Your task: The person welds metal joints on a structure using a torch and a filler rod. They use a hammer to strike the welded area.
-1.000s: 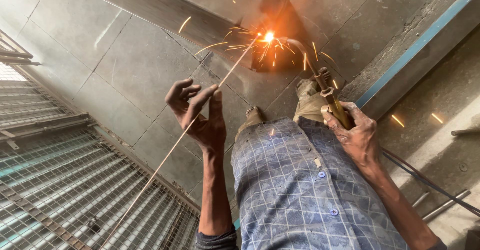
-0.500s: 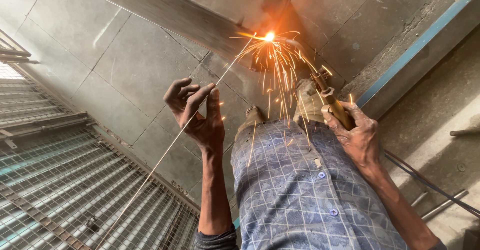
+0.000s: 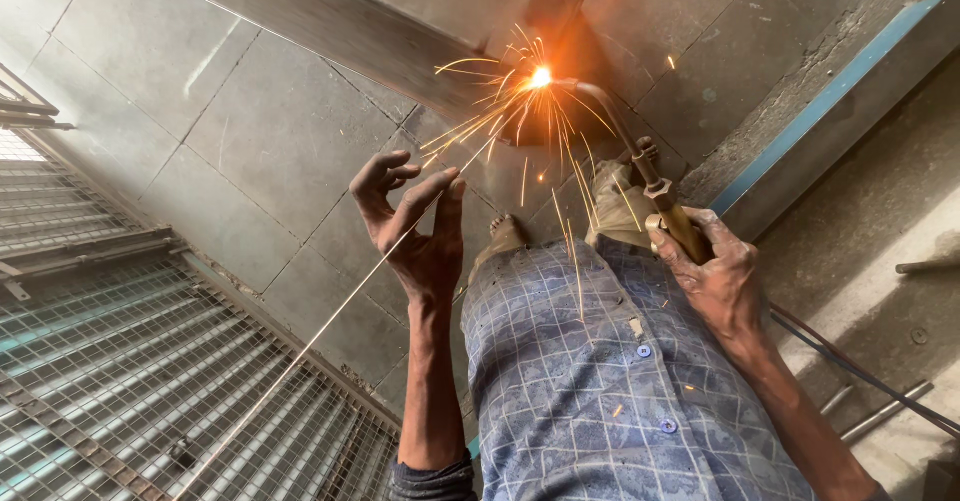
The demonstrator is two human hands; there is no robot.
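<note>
My left hand (image 3: 415,226) pinches a long thin filler rod (image 3: 320,329) between thumb and fingers; the rod slants up to a bright glowing spot (image 3: 540,77) on a grey metal bar (image 3: 330,21). My right hand (image 3: 715,271) grips the brass handle of a gas torch (image 3: 645,176), whose curved tip meets the same glowing spot. Orange sparks spray down from the joint toward my blue checked shirt (image 3: 610,391).
Grey stone floor tiles (image 3: 230,131) lie under the work. A metal mesh grille (image 3: 120,381) lies at the lower left. Dark hoses (image 3: 860,371) trail from the torch at the right, beside a blue strip (image 3: 830,101) along a concrete edge. My bare feet (image 3: 505,229) stand below the joint.
The spark shower has spread wider to the left of the joint. Both hands hold nearly the same position, rod and torch still at the glowing spot.
</note>
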